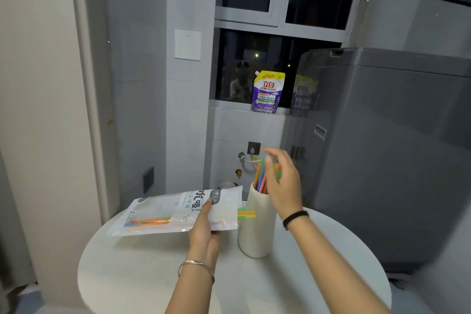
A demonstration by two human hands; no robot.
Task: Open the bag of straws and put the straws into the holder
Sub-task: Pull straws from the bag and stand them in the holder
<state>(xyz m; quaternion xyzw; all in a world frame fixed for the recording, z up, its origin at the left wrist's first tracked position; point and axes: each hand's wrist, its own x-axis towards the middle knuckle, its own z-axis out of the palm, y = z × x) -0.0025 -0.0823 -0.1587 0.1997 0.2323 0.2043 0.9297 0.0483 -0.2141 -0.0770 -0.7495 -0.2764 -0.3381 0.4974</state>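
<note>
My left hand (204,227) grips the white straw bag (163,211), held flat above the round white table (153,275). Orange and blue straws lie inside the bag, and a few green and orange straw ends (246,213) poke out of its open right end. A tall white ribbed holder (256,232) stands on the table just right of the bag. Several coloured straws (261,176) stand in it. My right hand (283,183) hovers over the holder's mouth with fingers spread around the straw tops; whether it still grips any I cannot tell.
A grey washing machine (382,150) stands close behind the table on the right. A purple detergent pouch (267,92) sits on the window sill. A wall and door frame rise at the left. A small dark cup rim (228,184) shows behind the bag.
</note>
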